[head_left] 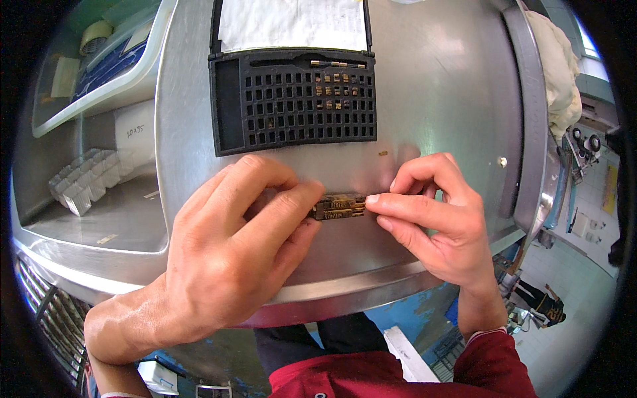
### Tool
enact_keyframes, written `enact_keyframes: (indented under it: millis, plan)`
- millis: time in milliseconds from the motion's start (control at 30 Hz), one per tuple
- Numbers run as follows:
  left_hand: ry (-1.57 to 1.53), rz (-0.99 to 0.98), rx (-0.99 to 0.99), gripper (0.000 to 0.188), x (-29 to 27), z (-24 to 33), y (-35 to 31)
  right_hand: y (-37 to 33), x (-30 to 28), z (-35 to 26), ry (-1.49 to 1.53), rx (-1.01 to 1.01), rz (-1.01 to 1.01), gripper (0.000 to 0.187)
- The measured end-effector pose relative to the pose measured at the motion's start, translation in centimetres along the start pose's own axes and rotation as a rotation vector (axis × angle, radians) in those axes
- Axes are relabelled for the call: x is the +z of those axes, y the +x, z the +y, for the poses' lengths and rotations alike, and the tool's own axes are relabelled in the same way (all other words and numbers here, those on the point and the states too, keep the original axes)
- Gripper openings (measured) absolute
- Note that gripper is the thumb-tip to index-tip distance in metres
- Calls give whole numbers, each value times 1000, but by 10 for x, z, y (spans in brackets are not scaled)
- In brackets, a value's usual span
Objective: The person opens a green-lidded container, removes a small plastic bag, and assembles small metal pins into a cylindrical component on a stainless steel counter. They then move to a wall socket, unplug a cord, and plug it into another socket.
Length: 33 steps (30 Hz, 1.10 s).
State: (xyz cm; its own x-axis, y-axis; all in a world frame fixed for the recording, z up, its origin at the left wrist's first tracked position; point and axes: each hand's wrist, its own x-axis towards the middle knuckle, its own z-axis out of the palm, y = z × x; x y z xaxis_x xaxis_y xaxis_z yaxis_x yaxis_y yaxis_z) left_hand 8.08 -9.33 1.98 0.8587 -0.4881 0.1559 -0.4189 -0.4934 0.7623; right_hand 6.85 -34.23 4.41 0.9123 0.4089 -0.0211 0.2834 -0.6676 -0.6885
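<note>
A small dark metal block [328, 210] with raised brass-coloured characters and thin rods at its right end is held just above the steel worktop. My left hand [232, 232] closes its fingertips on the block's left end. At the other end, the thumb and forefinger of my right hand [434, 215] pinch around the rod tips; what lies between them is partly hidden. Beyond my hands is an open black case [292, 136] of small slots, several filled with tiny brass type pieces [337, 91]. One loose brass piece [383, 153] lies on the worktop.
The steel worktop [438, 86] has a raised rim at the right, with white cloth [554, 73] beyond it. In the recess at left sit a clear plastic tray [86, 176] and a white bin [99, 99] holding a tape roll. Another person [547, 305] is far right.
</note>
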Motion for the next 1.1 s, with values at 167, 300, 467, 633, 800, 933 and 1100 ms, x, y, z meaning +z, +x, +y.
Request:
enact_keyframes:
  millis: [167, 300, 467, 633, 800, 933, 1100]
  plan:
    - [3, 8, -2, 35, -2, 1, 1, -1, 1, 5, 12, -27, 13, 31]
    - [17, 12, 7, 33, -2, 0, 1, 0, 1, 5, 0, -39, 9, 31]
    - [14, 5, 38, 31, 0, -1, 0, -1, 3, 6, 56, -3, 1, 32]
    - [13, 15, 51, 31, 2, -1, 0, -3, 2, 5, 110, 56, -30, 31]
    - [16, 7, 42, 32, -3, 1, 0, -3, 5, 0, 131, 67, 1, 30]
    - [15, -15, 16, 34, -10, 4, -1, -3, 8, -3, 104, 51, 16, 31]
    - [5, -13, -2, 35, -13, 5, 0, -4, 8, -3, 79, 37, 23, 32]
